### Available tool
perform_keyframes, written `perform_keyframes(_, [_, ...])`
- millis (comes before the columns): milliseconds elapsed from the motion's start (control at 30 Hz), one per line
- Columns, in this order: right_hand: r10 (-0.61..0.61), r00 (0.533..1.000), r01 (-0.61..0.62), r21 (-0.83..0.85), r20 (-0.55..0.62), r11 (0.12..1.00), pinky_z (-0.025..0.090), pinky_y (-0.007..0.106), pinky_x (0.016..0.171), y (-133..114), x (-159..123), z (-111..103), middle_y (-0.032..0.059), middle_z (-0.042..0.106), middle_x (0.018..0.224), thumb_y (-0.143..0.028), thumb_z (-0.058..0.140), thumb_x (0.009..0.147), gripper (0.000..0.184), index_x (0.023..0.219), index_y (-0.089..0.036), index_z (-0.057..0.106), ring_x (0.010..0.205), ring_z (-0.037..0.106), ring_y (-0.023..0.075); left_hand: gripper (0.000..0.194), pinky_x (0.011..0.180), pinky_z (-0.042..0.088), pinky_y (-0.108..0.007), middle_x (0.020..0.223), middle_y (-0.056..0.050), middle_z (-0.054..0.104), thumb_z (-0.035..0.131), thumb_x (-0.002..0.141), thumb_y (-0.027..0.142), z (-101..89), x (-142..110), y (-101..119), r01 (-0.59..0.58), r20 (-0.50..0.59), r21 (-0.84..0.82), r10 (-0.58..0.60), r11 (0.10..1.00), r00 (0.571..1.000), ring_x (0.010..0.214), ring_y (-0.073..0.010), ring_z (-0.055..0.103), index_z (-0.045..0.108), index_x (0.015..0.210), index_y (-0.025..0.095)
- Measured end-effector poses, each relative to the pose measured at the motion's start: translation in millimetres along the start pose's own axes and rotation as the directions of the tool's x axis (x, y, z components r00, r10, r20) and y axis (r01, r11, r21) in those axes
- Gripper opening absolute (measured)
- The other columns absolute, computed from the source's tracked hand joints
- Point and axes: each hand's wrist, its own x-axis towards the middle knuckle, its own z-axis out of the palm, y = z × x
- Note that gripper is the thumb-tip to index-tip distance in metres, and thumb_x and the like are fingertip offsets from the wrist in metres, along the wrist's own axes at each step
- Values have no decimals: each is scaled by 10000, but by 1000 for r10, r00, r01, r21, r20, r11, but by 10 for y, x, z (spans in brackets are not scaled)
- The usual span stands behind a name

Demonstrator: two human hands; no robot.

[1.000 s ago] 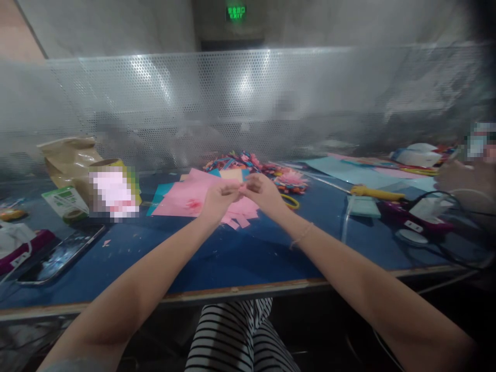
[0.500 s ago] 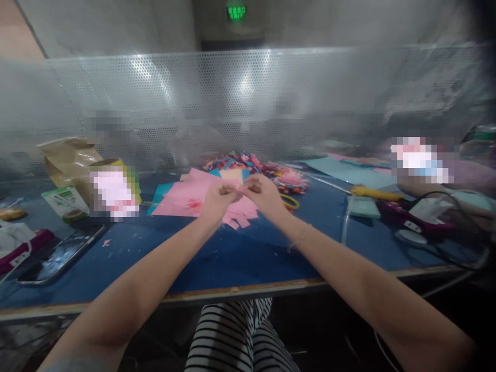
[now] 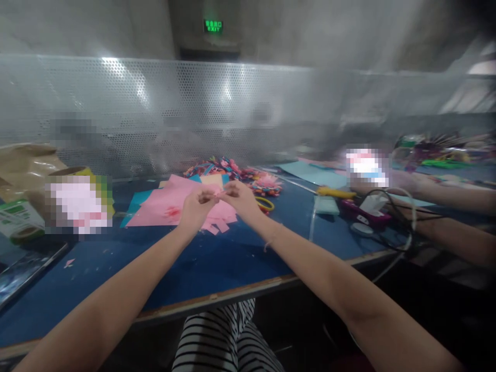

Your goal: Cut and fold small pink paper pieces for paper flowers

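Observation:
My left hand and my right hand meet over the paper pile, fingertips pinched together. Between them is a small piece of pink paper, mostly covered by the fingers. Beneath and to the left lie pink paper sheets with a red patch, over blue paper. Cut pink strips stick out below my hands. Just beyond sits a heap of multicoloured paper pieces, with a pink fringed bunch beside it. A yellow ring-shaped handle shows behind my right wrist.
Left on the blue table are a phone, a green-white box and a brown paper bag. At right are a yellow tool, a pale blue pad, a purple box with cables, and another person's arms.
The view has swung to the right, so everything sits farther left and more of the other person's arms shows. My hands stay together, still pinching the pink paper.

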Motion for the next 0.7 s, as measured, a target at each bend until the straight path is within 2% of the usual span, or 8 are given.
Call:
perform_keyframes(167, [3, 1000, -4, 74, 19, 997, 451, 271, 643, 23, 9, 6, -24, 584, 642, -253, 646, 550, 288, 754, -185, 454, 634, 575, 114, 195, 658, 448, -263, 631, -12, 598, 624, 536, 177, -13, 31, 26, -11, 1, 37, 11, 999, 1000, 638, -119, 571, 557, 715, 135])
perform_keyframes(500, [-20, 999, 19, 58, 27, 998, 442, 250, 592, 44, 11, -4, -30, 545, 621, -240, 626, 566, 245, 741, -178, 467, 592, 538, 94, 193, 618, 436, -257, 620, -19, 613, 623, 525, 173, -58, 81, -20, 38, 9, 101, -39, 994, 999, 626, -133, 576, 568, 708, 145])
perform_keyframes(700, [5, 999, -10, 86, 51, 996, 433, 238, 554, 92, 34, -9, -51, 503, 604, -286, 657, 533, 312, 737, -185, 444, 548, 506, 80, 152, 605, 433, -249, 580, -2, 602, 617, 509, 141, -70, 89, -51, 60, 29, 45, -62, 997, 998, 586, -125, 556, 585, 656, 157])
